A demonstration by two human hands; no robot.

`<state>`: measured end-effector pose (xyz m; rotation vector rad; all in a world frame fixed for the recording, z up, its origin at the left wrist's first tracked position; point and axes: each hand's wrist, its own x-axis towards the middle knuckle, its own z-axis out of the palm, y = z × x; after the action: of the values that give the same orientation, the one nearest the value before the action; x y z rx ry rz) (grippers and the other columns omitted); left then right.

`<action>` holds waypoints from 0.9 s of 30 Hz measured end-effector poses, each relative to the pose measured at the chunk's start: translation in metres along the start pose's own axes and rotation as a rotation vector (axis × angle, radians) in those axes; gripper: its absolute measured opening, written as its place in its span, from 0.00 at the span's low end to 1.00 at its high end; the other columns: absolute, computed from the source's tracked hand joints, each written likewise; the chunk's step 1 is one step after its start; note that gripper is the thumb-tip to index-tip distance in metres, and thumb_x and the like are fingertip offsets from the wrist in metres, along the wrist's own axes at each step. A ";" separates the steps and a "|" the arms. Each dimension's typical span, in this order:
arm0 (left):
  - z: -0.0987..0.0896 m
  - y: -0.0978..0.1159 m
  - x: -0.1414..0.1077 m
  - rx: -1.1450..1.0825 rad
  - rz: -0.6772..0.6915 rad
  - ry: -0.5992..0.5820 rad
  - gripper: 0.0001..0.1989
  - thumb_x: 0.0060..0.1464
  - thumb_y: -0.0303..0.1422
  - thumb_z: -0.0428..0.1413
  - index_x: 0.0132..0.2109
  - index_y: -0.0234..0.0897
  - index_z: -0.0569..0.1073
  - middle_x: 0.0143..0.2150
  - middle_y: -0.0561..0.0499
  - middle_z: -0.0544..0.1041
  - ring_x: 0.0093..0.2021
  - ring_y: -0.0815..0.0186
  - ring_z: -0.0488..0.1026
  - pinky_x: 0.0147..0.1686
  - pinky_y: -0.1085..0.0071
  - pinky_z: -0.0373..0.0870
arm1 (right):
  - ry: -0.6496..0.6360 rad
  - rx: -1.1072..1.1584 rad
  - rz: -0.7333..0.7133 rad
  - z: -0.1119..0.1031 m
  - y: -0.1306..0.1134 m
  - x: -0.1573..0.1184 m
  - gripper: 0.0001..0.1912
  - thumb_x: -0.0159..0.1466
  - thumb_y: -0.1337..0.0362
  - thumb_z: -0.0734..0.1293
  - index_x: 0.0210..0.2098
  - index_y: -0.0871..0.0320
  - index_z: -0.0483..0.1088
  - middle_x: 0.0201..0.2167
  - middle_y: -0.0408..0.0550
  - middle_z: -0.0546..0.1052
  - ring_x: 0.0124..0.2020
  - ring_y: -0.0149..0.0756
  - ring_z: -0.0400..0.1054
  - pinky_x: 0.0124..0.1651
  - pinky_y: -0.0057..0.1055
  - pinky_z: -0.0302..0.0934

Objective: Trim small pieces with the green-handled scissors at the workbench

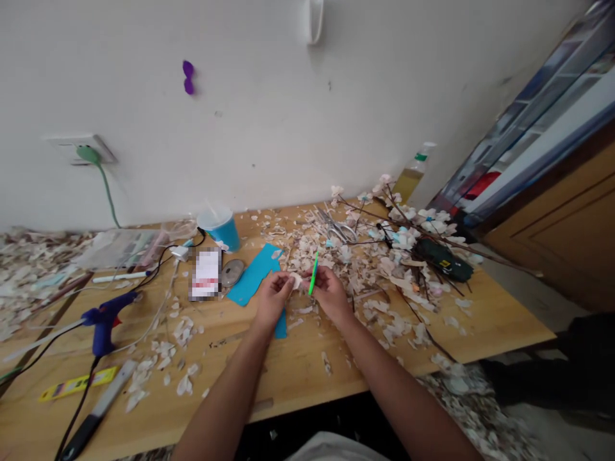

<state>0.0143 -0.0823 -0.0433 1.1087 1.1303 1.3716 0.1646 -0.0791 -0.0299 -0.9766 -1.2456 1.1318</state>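
Observation:
My left hand (273, 298) is closed, its thumb and fingertips pinching a small pale petal-like piece (296, 280). Close by on the right, my right hand (332, 296) grips a slim bright green pen-like tool (314, 274), which points up and away from me; its fingertips come near the pale piece, and whether they touch it I cannot tell. Under and beside my left hand lie blue sheets (254, 276). Beyond both hands spreads a heap of pale petal-like scraps (307, 250).
Scissors (336, 227) lie on the heap, beside flowered branches (408, 221) and a bottle (412, 176). Leftward are a blue cup (221, 230), a phone-like object (205, 275), a tape roll (232, 273), a glue gun (106, 320) with cords, and a yellow cutter (77, 384).

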 end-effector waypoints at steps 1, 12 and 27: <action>0.000 -0.001 -0.001 0.027 -0.004 -0.015 0.17 0.50 0.45 0.63 0.39 0.36 0.73 0.31 0.53 0.75 0.29 0.69 0.69 0.30 0.74 0.64 | -0.007 0.022 0.017 -0.002 0.001 -0.001 0.17 0.55 0.54 0.71 0.39 0.54 0.66 0.35 0.48 0.78 0.35 0.37 0.75 0.37 0.34 0.72; 0.010 0.010 -0.008 0.015 -0.094 -0.105 0.17 0.48 0.44 0.64 0.40 0.37 0.73 0.34 0.52 0.75 0.32 0.69 0.70 0.33 0.74 0.66 | 0.158 0.019 0.057 -0.007 0.013 -0.003 0.19 0.57 0.52 0.70 0.41 0.54 0.63 0.42 0.50 0.77 0.39 0.37 0.75 0.41 0.35 0.71; 0.013 0.012 -0.011 -0.302 -0.281 -0.080 0.24 0.43 0.40 0.68 0.44 0.38 0.70 0.35 0.53 0.77 0.33 0.69 0.75 0.31 0.74 0.69 | 0.058 0.050 0.065 -0.003 0.013 -0.006 0.19 0.56 0.53 0.71 0.41 0.53 0.63 0.39 0.48 0.77 0.39 0.38 0.75 0.41 0.36 0.71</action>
<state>0.0266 -0.0931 -0.0303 0.7499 0.9436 1.2164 0.1666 -0.0820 -0.0439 -1.0117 -1.1409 1.1720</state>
